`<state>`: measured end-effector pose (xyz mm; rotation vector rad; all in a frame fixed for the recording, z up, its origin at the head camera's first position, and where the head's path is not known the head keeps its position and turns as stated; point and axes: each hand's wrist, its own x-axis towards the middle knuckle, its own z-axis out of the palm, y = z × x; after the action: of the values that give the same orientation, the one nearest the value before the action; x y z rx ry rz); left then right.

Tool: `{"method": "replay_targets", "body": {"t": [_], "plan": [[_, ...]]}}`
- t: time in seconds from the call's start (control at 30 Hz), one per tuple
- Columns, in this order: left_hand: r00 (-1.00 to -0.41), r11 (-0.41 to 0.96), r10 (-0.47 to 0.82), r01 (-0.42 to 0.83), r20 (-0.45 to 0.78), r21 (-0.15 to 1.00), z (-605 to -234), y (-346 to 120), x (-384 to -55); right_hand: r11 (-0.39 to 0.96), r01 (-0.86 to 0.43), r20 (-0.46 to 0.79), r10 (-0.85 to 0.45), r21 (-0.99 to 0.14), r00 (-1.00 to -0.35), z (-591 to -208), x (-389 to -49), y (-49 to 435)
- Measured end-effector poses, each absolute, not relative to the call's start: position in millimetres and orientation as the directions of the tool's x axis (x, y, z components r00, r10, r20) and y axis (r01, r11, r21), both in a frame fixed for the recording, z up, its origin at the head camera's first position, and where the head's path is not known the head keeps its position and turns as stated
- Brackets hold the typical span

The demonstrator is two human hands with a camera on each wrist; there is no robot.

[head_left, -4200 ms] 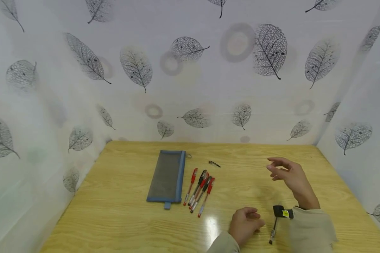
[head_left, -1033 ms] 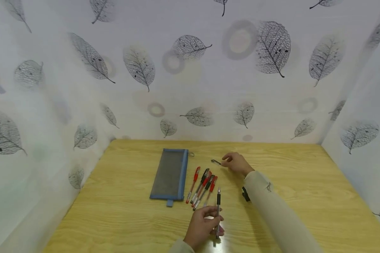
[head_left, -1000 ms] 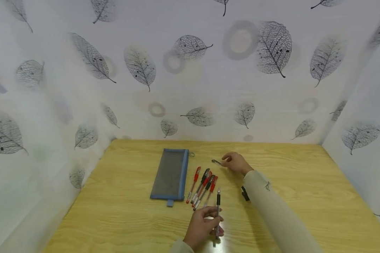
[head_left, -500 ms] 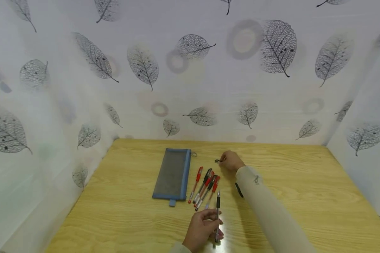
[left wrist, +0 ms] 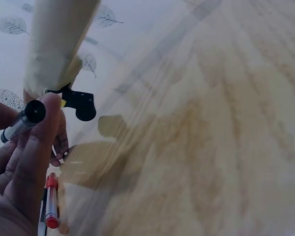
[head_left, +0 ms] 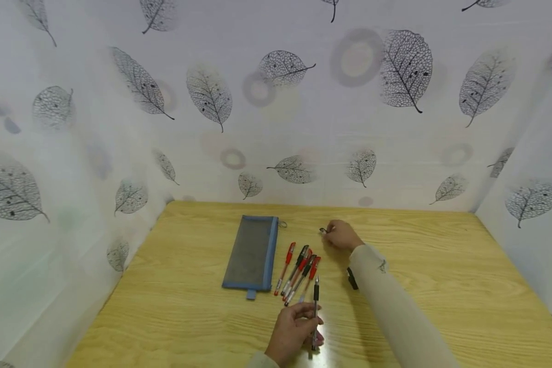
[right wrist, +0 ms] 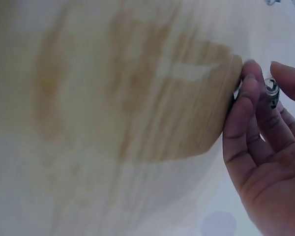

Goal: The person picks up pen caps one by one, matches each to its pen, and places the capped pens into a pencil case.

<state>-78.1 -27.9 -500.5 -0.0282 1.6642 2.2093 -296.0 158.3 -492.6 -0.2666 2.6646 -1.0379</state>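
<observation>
In the head view my left hand (head_left: 289, 329) pinches an uncapped gel pen (head_left: 316, 294) with a black grip, its tip pointing away from me. The left wrist view shows the pen's dark round end (left wrist: 35, 112) between thumb and fingers. Farther back, my right hand (head_left: 345, 236) pinches a small black-and-clear pen cap (head_left: 323, 231) close over the table. Thumb and fingertips meet around that cap (right wrist: 272, 93) in the right wrist view. Between the hands and a pouch lie several capped pens, among them a red pen (head_left: 285, 267) and a black pen (head_left: 296, 268).
A grey mesh zip pouch (head_left: 249, 253) with blue edging lies flat left of the pens, a ring (head_left: 282, 224) at its upper corner. The wooden table (head_left: 175, 306) ends at a leaf-patterned curtain (head_left: 299, 138). A black wrist device (head_left: 352, 279) sits under my right sleeve.
My left hand has picked up the pen that lay at the right and carried it left. My right hand has reached back, grasped the cap from the table and turned it slightly.
</observation>
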Motion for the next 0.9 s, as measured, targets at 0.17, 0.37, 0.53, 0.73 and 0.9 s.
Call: {"method": "replay_targets", "body": {"t": [0.17,0.37,0.53,0.73,0.9], "plan": [[-0.937,-0.235,0.250,-0.302,-0.242,0.924,-500,-30,-84,0.597,-0.009,-0.196,-0.278,-0.802,-0.940,-490,-287,166],[-0.934,-0.220,0.246,-0.313,-0.258,0.924,-497,-32,-88,0.403,0.048,-0.198,-0.341,-0.914,-0.919,-487,-270,175],[-0.924,-0.215,0.248,-0.345,-0.291,0.914,-499,-31,-89,0.267,0.074,-0.176,-0.380,-0.961,-0.908,-480,-246,177],[-0.922,-0.197,0.251,-0.345,-0.293,0.918,-498,-30,-90,0.204,0.005,-0.083,-0.378,-0.979,-0.922,-473,-215,172],[-0.928,-0.193,0.256,-0.324,-0.272,0.926,-498,-29,-90,0.169,0.008,-0.058,-0.292,-0.986,-0.955,-471,-194,164]]}}
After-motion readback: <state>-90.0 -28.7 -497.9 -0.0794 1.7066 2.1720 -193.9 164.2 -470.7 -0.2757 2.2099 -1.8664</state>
